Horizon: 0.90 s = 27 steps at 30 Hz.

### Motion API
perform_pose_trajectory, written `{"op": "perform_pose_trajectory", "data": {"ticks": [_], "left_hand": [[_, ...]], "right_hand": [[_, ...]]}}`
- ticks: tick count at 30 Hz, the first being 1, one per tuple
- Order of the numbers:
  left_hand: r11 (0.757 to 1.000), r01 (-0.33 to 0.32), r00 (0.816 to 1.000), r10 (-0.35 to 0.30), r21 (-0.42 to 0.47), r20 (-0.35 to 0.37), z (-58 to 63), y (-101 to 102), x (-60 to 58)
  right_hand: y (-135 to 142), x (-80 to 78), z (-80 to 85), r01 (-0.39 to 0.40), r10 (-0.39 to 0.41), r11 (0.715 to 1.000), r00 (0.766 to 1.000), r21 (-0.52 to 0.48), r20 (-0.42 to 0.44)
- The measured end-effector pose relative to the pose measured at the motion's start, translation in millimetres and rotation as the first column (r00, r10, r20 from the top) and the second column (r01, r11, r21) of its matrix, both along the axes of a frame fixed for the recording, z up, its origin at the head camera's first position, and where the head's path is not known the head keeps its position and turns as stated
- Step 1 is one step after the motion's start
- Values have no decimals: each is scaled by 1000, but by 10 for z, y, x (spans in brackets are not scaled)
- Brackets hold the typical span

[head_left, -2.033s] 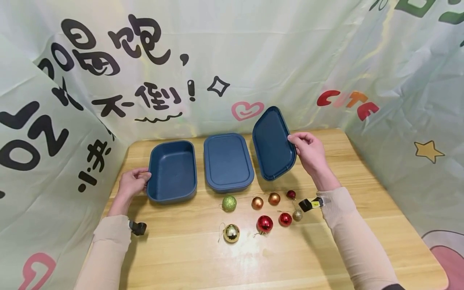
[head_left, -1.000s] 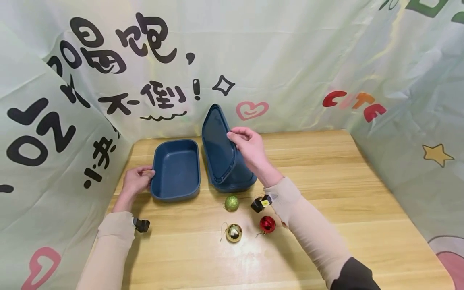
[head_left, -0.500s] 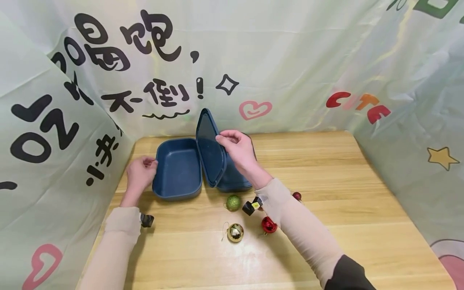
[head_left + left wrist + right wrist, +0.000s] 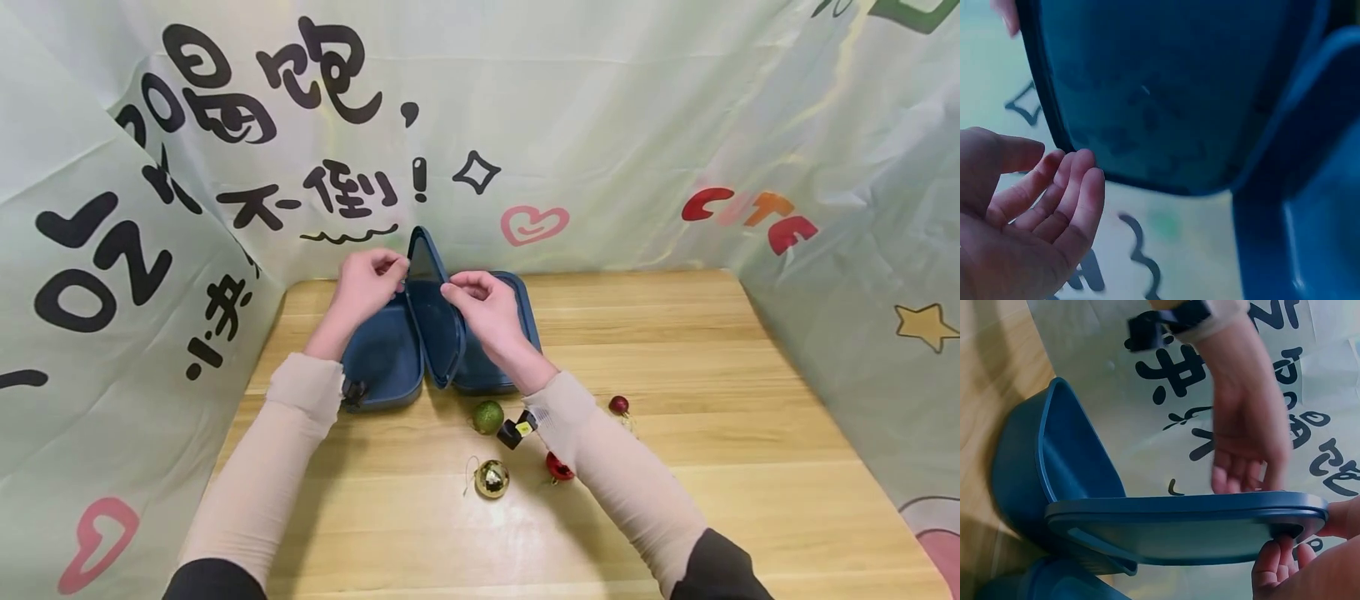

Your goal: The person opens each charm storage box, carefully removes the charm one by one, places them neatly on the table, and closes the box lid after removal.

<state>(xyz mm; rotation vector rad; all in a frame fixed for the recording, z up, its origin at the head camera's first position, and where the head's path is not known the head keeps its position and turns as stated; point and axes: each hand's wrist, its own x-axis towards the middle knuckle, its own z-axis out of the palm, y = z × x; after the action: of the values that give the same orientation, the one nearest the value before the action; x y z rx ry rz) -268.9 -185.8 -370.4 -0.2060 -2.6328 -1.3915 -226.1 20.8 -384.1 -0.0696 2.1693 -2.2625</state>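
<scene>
My right hand [image 4: 489, 321] pinches a dark blue lid [image 4: 435, 317] by its right edge, between thumb and fingers. The lid stands tilted on its side, its lower edge down by the right rim of an uncovered blue food container [image 4: 378, 354]. At the lid's upper left is my left hand [image 4: 367, 283], reaching over that container. In the left wrist view its loosely bent fingers [image 4: 1079, 178] come right to the lid's corner, the thumb apart from the lid. Under my right hand a second blue container [image 4: 525, 308] has its lid on.
In front of the containers lie Christmas baubles: glittery green [image 4: 487, 417], shiny gold [image 4: 492, 479], red [image 4: 558, 468] and small dark red [image 4: 618, 405]. My right forearm hides others. A printed cloth [image 4: 615, 150] walls the wooden table [image 4: 675, 333] behind and at both sides.
My right hand has carried the lid left, from beyond the covered container to the uncovered one's rim. My left hand has left that container's left rim and moved up and right to the lid.
</scene>
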Motion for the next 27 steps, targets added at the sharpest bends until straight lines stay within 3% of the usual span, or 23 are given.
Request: {"op": "perform_pose_trajectory", "data": {"ticks": [6, 12, 20, 27], "left_hand": [[990, 38, 995, -50, 139, 83, 87, 224, -81], [950, 26, 982, -82, 311, 168, 78, 274, -103], [912, -36, 965, -75, 409, 252, 91, 179, -69], [889, -33, 949, -115, 457, 292, 79, -22, 8]], "right_hand": [[-30, 21, 24, 14, -13, 1000, 1000, 23, -16], [-61, 42, 29, 15, -13, 998, 999, 53, -33], [-129, 83, 49, -31, 34, 997, 999, 72, -36], [-151, 108, 14, -101, 104, 991, 994, 83, -35]]}}
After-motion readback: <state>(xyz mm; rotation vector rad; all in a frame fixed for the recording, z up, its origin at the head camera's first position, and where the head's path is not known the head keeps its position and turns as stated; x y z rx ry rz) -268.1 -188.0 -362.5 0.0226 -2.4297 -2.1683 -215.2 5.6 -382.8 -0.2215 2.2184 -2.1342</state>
